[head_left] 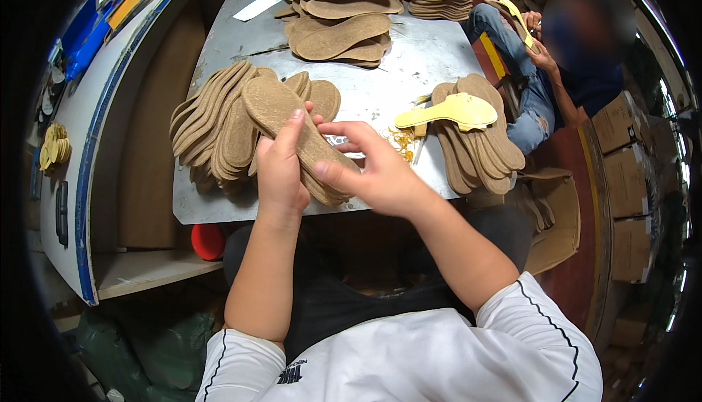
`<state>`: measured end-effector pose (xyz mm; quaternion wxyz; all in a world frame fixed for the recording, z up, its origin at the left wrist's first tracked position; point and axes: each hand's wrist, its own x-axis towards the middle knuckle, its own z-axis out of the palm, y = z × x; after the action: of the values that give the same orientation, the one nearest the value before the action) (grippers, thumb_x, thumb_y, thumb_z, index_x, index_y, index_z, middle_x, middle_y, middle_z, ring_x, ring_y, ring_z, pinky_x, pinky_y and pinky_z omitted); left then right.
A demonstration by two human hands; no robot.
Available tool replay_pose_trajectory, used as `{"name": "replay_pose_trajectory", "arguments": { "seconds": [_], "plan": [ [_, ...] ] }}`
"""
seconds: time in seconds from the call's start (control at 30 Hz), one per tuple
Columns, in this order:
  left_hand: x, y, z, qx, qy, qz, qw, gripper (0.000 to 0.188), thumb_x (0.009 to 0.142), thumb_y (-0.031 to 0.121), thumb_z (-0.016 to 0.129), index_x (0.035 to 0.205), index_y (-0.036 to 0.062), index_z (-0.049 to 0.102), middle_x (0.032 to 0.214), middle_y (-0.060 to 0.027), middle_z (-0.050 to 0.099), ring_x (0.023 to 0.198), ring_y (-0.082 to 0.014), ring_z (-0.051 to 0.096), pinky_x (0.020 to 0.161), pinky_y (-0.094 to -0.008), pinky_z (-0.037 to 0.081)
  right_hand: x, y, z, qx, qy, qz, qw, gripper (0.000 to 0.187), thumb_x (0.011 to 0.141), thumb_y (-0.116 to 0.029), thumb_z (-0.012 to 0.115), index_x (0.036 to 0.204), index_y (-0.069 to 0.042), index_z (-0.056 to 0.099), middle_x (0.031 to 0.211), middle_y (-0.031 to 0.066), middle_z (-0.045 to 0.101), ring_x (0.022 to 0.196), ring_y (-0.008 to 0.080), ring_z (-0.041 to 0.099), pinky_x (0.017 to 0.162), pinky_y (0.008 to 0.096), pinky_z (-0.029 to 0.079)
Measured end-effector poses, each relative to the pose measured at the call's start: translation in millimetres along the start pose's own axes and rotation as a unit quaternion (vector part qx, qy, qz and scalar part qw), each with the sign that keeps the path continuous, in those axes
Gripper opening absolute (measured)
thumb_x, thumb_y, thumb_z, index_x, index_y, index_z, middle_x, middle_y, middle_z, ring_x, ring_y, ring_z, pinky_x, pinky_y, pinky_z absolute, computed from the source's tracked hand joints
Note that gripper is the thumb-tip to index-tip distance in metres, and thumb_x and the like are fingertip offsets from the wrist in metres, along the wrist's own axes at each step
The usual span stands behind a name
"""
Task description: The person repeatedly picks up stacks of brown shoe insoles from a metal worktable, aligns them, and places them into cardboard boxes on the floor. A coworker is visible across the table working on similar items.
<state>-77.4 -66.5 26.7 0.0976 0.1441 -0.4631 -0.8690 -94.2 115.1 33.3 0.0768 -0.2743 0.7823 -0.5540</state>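
A small stack of brown shoe insoles [276, 106] is tilted above the near edge of the table, between my two hands. My left hand [280, 175] is wrapped round its left side, thumb lying along the top insole. The fingers of my right hand [380, 175] close on the stack's lower right edge, thumb on top. Just left of my hands leans a fanned pile of brown insoles [208, 124]. To the right, a yellow sole-shaped piece [461, 111] rests on another pile of brown insoles [475, 155]. Yellow rubber bands [401, 142] lie beside it.
More brown insoles [344, 36] are heaped at the far side of the grey table [241, 36], near a white strip [263, 1]. A co-worker [585, 43] sits at the far right holding a yellow sole. A white shelf unit [124, 58] stands left; cardboard boxes [627, 175] stand right.
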Motion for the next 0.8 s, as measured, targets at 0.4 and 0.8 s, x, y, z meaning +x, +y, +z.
{"name": "replay_pose_trajectory", "arguments": {
  "seconds": [0.4, 0.8],
  "plan": [
    [14.6, 27.7, -19.8, -0.068, 0.029, 0.06, 0.995, 0.038, 0.117, 0.028, 0.07, 0.139, -0.0024, 0.069, 0.128, -0.0126, 0.079, 0.107, -0.0194, 0.077, 0.092, -0.0387, 0.068, -2.6, 61.2, -45.3, -0.288, 0.131, 0.092, 0.944, 0.028, 0.106, -0.013, 0.075, 0.129, 0.003, 0.077, 0.125, 0.0233, 0.08, 0.121, 0.0432, 0.075, 0.108, 0.051, 0.059],
    [1.7, 14.5, -7.0, -0.026, 0.001, 0.009, 1.0, 0.039, 0.115, 0.03, 0.073, 0.14, -0.0003, 0.069, 0.128, -0.0111, 0.08, 0.104, -0.0166, 0.077, 0.087, -0.0364, 0.068, 29.2, 65.8, -38.1, -0.382, 0.084, 0.019, 0.92, 0.023, 0.103, -0.01, 0.074, 0.122, 0.0, 0.082, 0.116, 0.021, 0.082, 0.118, 0.0438, 0.07, 0.106, 0.0521, 0.058]
  ]
}}
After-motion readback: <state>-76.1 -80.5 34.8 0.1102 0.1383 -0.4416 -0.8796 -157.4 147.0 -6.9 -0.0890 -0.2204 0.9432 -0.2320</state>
